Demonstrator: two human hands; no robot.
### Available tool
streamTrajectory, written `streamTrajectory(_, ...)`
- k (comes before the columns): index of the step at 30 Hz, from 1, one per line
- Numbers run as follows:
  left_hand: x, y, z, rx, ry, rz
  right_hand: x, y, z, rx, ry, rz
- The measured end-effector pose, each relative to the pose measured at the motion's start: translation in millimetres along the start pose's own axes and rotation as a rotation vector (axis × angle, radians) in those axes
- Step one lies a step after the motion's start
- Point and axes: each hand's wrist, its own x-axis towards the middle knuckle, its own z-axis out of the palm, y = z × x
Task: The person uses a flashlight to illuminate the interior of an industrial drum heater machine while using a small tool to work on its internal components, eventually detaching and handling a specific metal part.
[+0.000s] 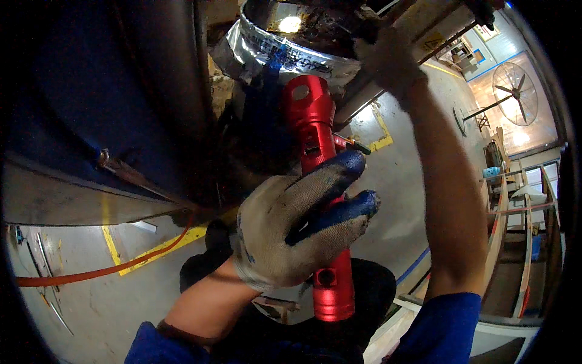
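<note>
In the middle, my left hand (pixel 291 227), in a grey work glove with blue-coated fingertips, is wrapped round a red metal flashlight (pixel 333 294). The flashlight's wide head points up and away from me, toward a round opening wrapped in silver foil (pixel 285 54) with handwriting on it. A bright spot of light lies inside that opening, on a dark, stained surface. A small slim thing with a dark tip (pixel 361 147) sticks out beside the flashlight. My right hand (pixel 388 60), gloved too, reaches to the opening's right rim. Its fingers are bent and in shadow; what they hold is hidden.
A large dark blue panel (pixel 91 91) fills the left side, with a metal handle (pixel 121 167) on it. An orange hose (pixel 103 273) crosses the yellow-marked floor (pixel 151 255). On the right stand a large fan (pixel 515 94) and a wooden rack (pixel 524 242).
</note>
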Motion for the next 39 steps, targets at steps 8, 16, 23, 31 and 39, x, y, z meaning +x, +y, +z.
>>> streamTrajectory(8,-2,1,9,-0.002,-0.008,0.013,35,-32,46,-0.416,0.077,-0.073)
streamTrajectory(16,3,-5,1,0.009,-0.024,-0.033,-2,-37,-33,0.381,-0.096,-0.191)
streamTrajectory(23,3,-1,8,0.075,-0.063,0.044,-34,-41,-34,1.09,0.027,0.271)
streamTrajectory(31,1,-3,13,0.004,-0.115,-0.064,-25,-62,-8,0.449,0.266,0.212)
streamTrajectory(39,6,7,24,-0.196,-0.143,-0.341,4,-62,18,0.205,0.186,0.079)
